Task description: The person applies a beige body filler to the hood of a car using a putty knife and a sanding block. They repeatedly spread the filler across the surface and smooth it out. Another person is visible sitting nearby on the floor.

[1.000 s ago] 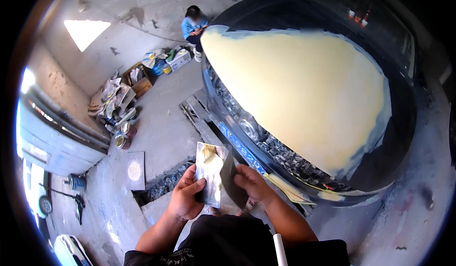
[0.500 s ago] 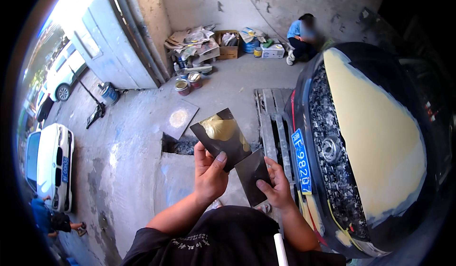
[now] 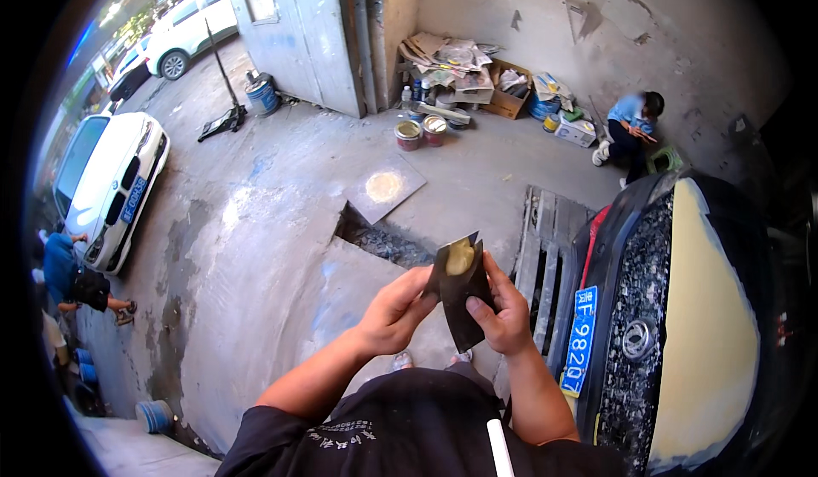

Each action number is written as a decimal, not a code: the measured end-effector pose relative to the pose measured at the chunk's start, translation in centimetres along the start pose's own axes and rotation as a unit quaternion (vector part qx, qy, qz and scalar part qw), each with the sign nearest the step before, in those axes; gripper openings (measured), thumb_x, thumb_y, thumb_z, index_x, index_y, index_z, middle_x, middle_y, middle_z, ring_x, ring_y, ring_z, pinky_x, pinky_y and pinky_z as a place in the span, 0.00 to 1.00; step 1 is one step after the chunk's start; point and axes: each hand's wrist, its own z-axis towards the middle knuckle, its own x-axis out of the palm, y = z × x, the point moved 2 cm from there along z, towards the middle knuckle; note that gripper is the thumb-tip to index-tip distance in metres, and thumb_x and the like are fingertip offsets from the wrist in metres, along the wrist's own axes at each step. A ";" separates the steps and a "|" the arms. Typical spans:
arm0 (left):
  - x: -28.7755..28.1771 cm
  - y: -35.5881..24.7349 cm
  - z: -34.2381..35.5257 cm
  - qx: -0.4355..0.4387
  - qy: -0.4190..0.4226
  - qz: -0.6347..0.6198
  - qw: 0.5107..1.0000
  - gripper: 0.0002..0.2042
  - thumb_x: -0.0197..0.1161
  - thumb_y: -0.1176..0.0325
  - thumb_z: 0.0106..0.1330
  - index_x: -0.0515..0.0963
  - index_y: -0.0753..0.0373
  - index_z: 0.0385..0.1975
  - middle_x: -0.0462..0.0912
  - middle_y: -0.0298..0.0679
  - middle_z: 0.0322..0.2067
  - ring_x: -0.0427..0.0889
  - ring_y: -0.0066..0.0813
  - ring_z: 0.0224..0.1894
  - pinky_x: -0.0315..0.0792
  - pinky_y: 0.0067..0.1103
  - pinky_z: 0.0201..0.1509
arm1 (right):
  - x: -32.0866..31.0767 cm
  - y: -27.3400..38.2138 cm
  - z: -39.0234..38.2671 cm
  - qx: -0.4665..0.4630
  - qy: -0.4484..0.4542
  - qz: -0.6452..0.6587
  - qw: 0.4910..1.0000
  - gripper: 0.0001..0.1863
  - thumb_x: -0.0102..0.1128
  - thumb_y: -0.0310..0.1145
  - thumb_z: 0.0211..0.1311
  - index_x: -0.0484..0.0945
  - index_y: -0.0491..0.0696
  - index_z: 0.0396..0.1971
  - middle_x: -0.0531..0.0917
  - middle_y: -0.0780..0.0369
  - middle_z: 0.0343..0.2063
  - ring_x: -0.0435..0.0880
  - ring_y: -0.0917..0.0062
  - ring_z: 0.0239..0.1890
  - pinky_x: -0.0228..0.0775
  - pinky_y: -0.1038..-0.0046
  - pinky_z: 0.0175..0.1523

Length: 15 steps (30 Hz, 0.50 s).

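Observation:
My left hand is closed on a thin dark rectangular putty spreader, tilted up on its edge. A lump of yellow putty sits near the top, between this spreader and a second one. My right hand grips that second dark spreader, thumb on its face and fingers behind. The two spreaders meet or overlap in front of my chest; exactly where they touch is hard to see. To the right stands a dark car with a broad patch of pale yellow putty on its body.
A slatted grating lies beside the car, and a pit opening is ahead of my hands. Beyond are a putty-marked board and open cans. A person crouches by the wall; another is near a white car.
My hands have come together, bringing the two spreaders against each other. The putty-bearing spreader has turned from lying face-up to standing steeply. My view has swung left.

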 end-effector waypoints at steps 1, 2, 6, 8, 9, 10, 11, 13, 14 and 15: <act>-0.8 0.6 -0.1 0.010 0.001 0.042 0.999 0.22 0.50 0.83 0.62 0.65 0.66 0.59 0.72 0.48 0.51 0.72 0.40 0.54 0.65 0.26 0.57 | 0.7 -0.2 0.5 0.033 0.008 0.064 0.997 0.34 0.56 0.24 0.59 0.53 0.39 0.65 0.70 0.54 0.57 0.71 0.74 0.57 0.58 0.75 0.61; -1.7 1.0 -0.8 -0.002 -0.015 0.031 0.999 0.25 0.49 0.84 0.62 0.63 0.63 0.61 0.72 0.49 0.50 0.73 0.41 0.52 0.67 0.25 0.55 | 1.8 -0.7 1.1 0.052 0.016 0.105 0.993 0.35 0.57 0.25 0.58 0.53 0.40 0.65 0.71 0.55 0.55 0.72 0.75 0.55 0.58 0.74 0.61; -2.8 2.0 -0.1 -0.038 -0.023 0.074 0.996 0.31 0.50 0.85 0.60 0.57 0.58 0.65 0.69 0.48 0.51 0.72 0.41 0.51 0.67 0.25 0.55 | 3.5 -3.0 3.5 0.076 0.014 0.246 0.966 0.37 0.56 0.29 0.57 0.52 0.40 0.65 0.72 0.55 0.53 0.72 0.71 0.55 0.60 0.71 0.61; -3.2 2.4 1.3 -0.031 -0.025 0.092 0.995 0.32 0.50 0.85 0.60 0.54 0.58 0.66 0.70 0.49 0.51 0.73 0.43 0.49 0.68 0.27 0.54 | 2.9 -4.2 5.0 0.100 0.025 0.265 0.959 0.36 0.55 0.29 0.57 0.52 0.41 0.65 0.72 0.55 0.53 0.71 0.70 0.55 0.59 0.70 0.61; -3.5 3.3 1.8 -0.020 -0.042 0.117 0.992 0.32 0.49 0.84 0.61 0.53 0.58 0.67 0.69 0.49 0.50 0.73 0.44 0.49 0.68 0.27 0.53 | 2.6 -4.8 5.9 0.114 0.031 0.260 0.958 0.36 0.54 0.29 0.57 0.52 0.41 0.65 0.72 0.55 0.53 0.70 0.70 0.56 0.59 0.69 0.61; -3.6 4.0 2.2 -0.009 -0.055 0.137 0.989 0.32 0.49 0.83 0.61 0.52 0.57 0.67 0.69 0.50 0.50 0.73 0.45 0.49 0.69 0.27 0.52 | 2.4 -5.2 6.5 0.119 0.043 0.242 0.962 0.35 0.54 0.30 0.57 0.52 0.42 0.65 0.72 0.56 0.53 0.70 0.70 0.55 0.59 0.70 0.61; -3.4 4.4 2.1 -0.019 -0.062 0.140 0.988 0.32 0.48 0.82 0.62 0.52 0.57 0.67 0.69 0.51 0.49 0.72 0.47 0.49 0.69 0.28 0.52 | 2.0 -5.6 7.3 0.127 0.053 0.225 0.965 0.35 0.54 0.30 0.57 0.53 0.42 0.65 0.72 0.56 0.53 0.70 0.71 0.55 0.59 0.70 0.61; -3.4 4.7 3.3 -0.019 -0.104 0.140 0.985 0.29 0.48 0.79 0.65 0.53 0.56 0.67 0.70 0.51 0.46 0.73 0.48 0.45 0.69 0.28 0.50 | 0.7 -6.7 9.6 0.127 0.080 0.208 0.967 0.35 0.53 0.30 0.57 0.53 0.42 0.65 0.72 0.56 0.53 0.70 0.71 0.55 0.58 0.71 0.61; -3.4 4.9 4.3 -0.021 -0.121 0.139 0.983 0.28 0.47 0.77 0.66 0.53 0.56 0.67 0.71 0.51 0.44 0.74 0.48 0.43 0.69 0.28 0.49 | -0.1 -7.1 11.0 0.125 0.092 0.210 0.965 0.34 0.53 0.30 0.58 0.53 0.42 0.65 0.72 0.57 0.53 0.70 0.71 0.55 0.58 0.71 0.61; -3.4 5.2 5.3 -0.024 -0.130 0.143 0.981 0.28 0.47 0.77 0.66 0.53 0.56 0.67 0.71 0.51 0.44 0.74 0.48 0.43 0.69 0.28 0.48 | -0.8 -7.5 12.2 0.123 0.104 0.212 0.964 0.34 0.53 0.30 0.58 0.53 0.42 0.65 0.72 0.57 0.53 0.70 0.71 0.55 0.57 0.71 0.61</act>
